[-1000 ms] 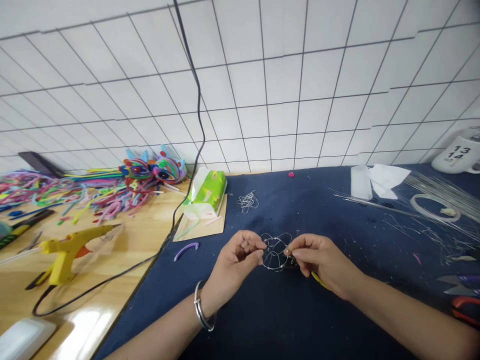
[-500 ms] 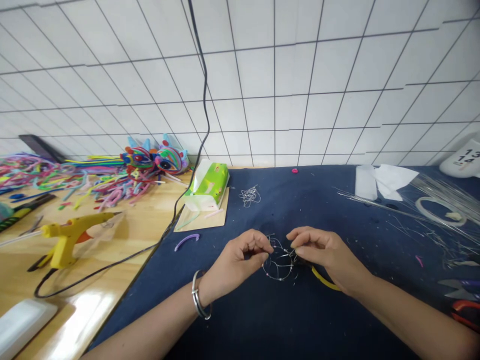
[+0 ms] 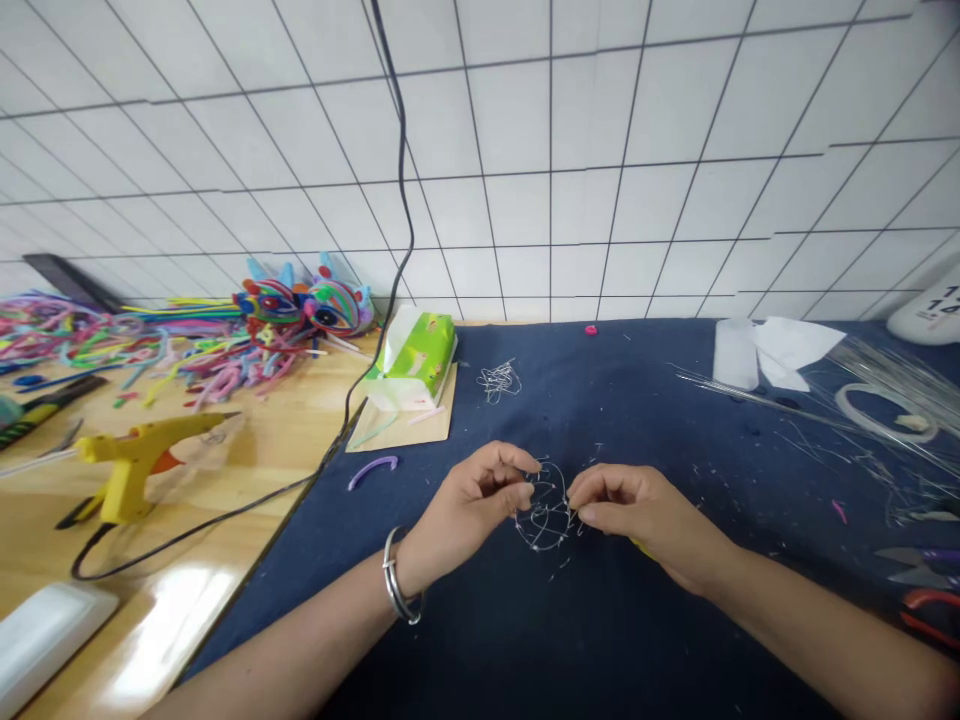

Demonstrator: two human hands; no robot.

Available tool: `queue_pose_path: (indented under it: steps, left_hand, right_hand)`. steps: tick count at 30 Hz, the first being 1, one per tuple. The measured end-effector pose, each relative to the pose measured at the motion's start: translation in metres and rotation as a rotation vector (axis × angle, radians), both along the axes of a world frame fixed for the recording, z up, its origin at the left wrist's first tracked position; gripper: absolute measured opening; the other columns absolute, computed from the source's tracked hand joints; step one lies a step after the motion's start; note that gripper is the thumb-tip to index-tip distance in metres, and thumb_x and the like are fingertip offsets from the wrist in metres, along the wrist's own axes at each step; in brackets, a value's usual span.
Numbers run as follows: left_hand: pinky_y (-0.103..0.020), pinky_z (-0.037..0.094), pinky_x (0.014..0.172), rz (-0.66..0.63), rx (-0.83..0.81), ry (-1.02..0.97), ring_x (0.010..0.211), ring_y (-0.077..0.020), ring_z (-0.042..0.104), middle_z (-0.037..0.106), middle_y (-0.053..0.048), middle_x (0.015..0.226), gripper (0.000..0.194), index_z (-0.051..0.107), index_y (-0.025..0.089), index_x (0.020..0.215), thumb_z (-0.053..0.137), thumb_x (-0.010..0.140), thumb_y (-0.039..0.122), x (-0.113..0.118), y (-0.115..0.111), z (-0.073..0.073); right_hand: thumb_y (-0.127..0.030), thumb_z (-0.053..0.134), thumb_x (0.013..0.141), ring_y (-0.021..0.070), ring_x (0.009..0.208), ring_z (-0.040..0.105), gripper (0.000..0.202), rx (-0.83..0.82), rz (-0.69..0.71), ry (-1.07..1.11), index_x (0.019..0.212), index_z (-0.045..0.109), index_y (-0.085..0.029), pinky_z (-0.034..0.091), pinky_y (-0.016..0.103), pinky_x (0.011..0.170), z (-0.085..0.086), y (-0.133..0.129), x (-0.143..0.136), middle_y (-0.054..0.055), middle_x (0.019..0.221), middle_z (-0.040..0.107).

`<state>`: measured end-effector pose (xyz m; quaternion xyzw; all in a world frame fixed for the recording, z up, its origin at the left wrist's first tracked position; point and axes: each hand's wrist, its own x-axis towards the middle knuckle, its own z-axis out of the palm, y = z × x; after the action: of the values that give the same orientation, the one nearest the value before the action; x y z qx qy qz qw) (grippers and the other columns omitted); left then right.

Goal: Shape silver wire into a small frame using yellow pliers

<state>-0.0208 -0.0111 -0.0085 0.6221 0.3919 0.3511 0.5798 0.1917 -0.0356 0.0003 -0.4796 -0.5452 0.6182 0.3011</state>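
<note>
A round wire frame [image 3: 541,548], strung with small beads and crossed by thin wires inside, sits between my hands just above the blue cloth [image 3: 465,640]. My right hand [image 3: 645,515] pinches its right edge between thumb and fingertips. At the upper left of the frame is my left hand [image 3: 480,505], its thumb and index finger parted, the thumb tip close to the wire. Whether that thumb touches it is hard to see. A yellow piece [image 3: 641,547] shows slightly under my right hand, mostly hidden.
A tangle of silver wire [image 3: 500,381] and a tissue pack [image 3: 424,355] lie farther back. On the left are a yellow glue gun [image 3: 139,455] and colourful pipe cleaners [image 3: 217,375]. Long wires [image 3: 892,385], scissors [image 3: 919,568] and red-handled pliers [image 3: 930,610] lie right.
My left index finger has lifted away from the thumb. My right fingertips have closed on the frame's right edge, covering more of the yellow piece. The view has tilted slightly.
</note>
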Motion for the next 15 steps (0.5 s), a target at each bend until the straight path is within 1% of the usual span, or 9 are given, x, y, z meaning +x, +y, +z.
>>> queue_pose_path:
  steps: [4,7,10,13,15]
  left_hand:
    - [-0.021,0.041,0.06,0.053,0.018,-0.055,0.063,-0.0089,0.049,0.054,0.0,0.069,0.018,0.052,0.015,0.098,0.055,0.082,0.021,-0.0006,0.0007,-0.0009]
    - [-0.021,0.042,0.061,0.113,0.03,-0.103,0.064,-0.0087,0.05,0.055,0.0,0.071,0.016,0.053,0.015,0.097,0.056,0.082,0.02,-0.001,0.0008,-0.0025]
    - [-0.02,0.042,0.061,0.149,0.041,-0.138,0.066,-0.0086,0.05,0.055,0.0,0.074,0.016,0.053,0.016,0.096,0.057,0.082,0.02,-0.0014,0.0006,-0.0037]
    - [-0.02,0.042,0.061,0.131,0.033,-0.13,0.066,-0.0087,0.05,0.054,0.0,0.074,0.016,0.053,0.016,0.097,0.056,0.082,0.021,-0.0012,0.0001,-0.0032]
    - [-0.02,0.041,0.062,0.113,0.028,-0.105,0.067,-0.0087,0.049,0.053,0.0,0.074,0.016,0.053,0.016,0.097,0.056,0.082,0.021,-0.0006,-0.0002,-0.0019]
  right_hand:
    - [-0.025,0.06,0.074,0.0104,0.074,0.048,0.008,-0.018,-0.04,0.011,0.081,0.064,-0.022,0.039,0.024,0.065,-0.0029,0.002,0.0006,0.002,0.091,0.059]
    - [-0.026,0.06,0.074,0.0086,0.065,0.046,0.01,-0.036,-0.068,-0.022,0.082,0.064,-0.022,0.037,0.022,0.056,-0.0052,0.0033,0.0013,0.002,0.091,0.058]
    - [-0.026,0.059,0.073,0.0084,0.06,0.044,0.011,-0.067,-0.06,-0.014,0.083,0.064,-0.021,0.035,0.021,0.049,-0.0062,0.0032,0.001,0.002,0.083,0.057]
    - [-0.023,0.059,0.073,0.0088,0.058,0.046,0.01,-0.068,-0.047,0.037,0.082,0.064,-0.02,0.037,0.022,0.05,-0.0054,0.0027,0.0002,0.0,0.07,0.054]
    - [-0.022,0.059,0.073,0.0082,0.056,0.046,0.009,-0.062,-0.048,0.064,0.08,0.064,-0.019,0.039,0.023,0.053,-0.0042,0.0025,0.0001,-0.001,0.068,0.054]
